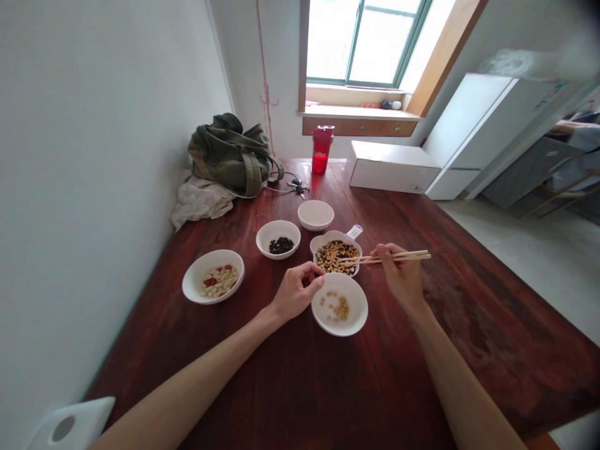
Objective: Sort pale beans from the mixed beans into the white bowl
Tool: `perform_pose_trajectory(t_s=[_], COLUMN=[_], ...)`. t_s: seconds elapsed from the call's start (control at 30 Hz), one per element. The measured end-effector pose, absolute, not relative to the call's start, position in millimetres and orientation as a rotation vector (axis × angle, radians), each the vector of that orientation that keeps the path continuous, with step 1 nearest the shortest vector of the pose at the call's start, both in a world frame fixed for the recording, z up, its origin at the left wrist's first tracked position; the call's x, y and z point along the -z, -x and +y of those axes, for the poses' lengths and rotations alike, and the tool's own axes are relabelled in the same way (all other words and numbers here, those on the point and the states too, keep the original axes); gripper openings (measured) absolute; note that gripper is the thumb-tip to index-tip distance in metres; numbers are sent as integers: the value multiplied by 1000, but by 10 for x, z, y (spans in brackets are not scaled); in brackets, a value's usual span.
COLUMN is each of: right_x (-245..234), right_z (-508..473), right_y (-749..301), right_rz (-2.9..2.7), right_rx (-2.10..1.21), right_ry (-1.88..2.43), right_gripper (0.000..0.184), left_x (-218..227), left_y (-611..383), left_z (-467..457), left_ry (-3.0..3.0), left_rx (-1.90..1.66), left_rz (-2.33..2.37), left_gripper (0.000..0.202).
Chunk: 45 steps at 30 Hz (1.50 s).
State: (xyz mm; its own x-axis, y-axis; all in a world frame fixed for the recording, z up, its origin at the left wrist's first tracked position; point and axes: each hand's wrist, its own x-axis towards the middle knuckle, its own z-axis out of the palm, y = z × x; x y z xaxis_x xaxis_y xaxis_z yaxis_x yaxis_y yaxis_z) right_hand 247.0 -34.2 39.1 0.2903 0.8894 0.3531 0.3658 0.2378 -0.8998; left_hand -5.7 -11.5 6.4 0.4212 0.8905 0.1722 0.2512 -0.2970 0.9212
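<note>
Now my right hand (402,276) grips chopsticks (415,255), tips in the bean bowl (313,249) at twelve o'clock. My left hand (295,292) pinches the near bowl (357,311). Lifting one bean likely calls for a steady pinch.

A lived-in room of a home: a dark red wooden table (328,387) against a white wall below a sunlit window (370,40), a white fridge (473,125) nearby, a green bag (229,153), keys (297,185) and a red bottle (322,150) left beside small bowls (190,278) of beans and chopsticks (403,255)
</note>
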Motion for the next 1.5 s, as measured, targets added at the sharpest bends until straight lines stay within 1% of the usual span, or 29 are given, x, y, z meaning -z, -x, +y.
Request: perform_pose_trajectory(t_s=[0.77, 1.17, 1.5], right_x=[-329, -412, -423], right_z=[-334, -357, -371], right_y=[-2485, -2533, -2478], right_rz=[-1348, -1201, -1386], right_rx=[-511, -523, -439], right_ry=[1343, 1311, 1380], right_gripper=[37, 34, 35], left_x=[-62, -41, -56], left_y=[47, 68, 53], left_z=[-115, -117, -118], left_ry=[-1753, -1756, -1774], left_rx=[-907, -899, -902], left_rz=[984, 991, 992], left_gripper=[21, 22, 21])
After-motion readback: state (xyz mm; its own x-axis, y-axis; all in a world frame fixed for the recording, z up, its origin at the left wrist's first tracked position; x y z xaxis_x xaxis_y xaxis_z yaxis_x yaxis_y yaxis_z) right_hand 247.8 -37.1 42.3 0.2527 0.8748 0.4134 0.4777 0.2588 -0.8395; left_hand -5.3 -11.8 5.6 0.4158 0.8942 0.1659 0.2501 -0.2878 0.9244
